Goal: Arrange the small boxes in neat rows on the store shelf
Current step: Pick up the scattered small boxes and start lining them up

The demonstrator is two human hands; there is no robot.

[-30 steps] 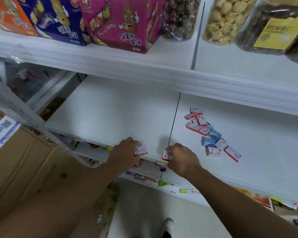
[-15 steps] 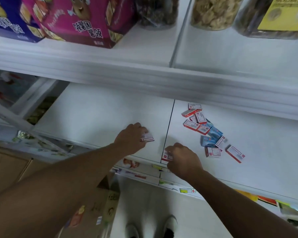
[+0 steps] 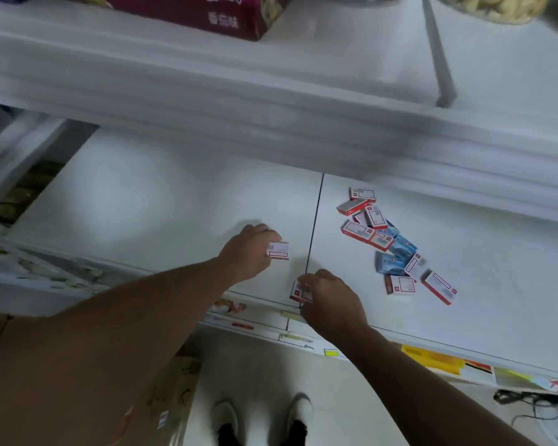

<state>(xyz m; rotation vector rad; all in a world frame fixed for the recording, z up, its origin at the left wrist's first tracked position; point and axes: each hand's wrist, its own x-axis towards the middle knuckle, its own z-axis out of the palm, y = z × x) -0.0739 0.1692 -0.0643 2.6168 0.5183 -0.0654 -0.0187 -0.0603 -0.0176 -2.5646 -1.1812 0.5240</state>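
The left hand has its fingers curled round one small red-and-white cardboard box, held low over the white store shelf, just left of the dark seam between the two shelf panels. The right hand sits nearer the shelf's front edge, on the seam, its fingertips pinching a second red-and-white box; whether that box already rests on the shelf or is a little above it is hard to tell, since the fingers cover most of it.

To the right of the right hand, and farther back, lies the loose heap of small boxes: red-and-white ones tumbled at all angles, with a few light blue boxes among them, several overlapping or touching.

By the look of it the task has barely begun. No row stands anywhere on the shelf; the two boxes in hand look like the start of one along the front edge. Nearly everything in the heap is left to be picked out, squared up and lined in.
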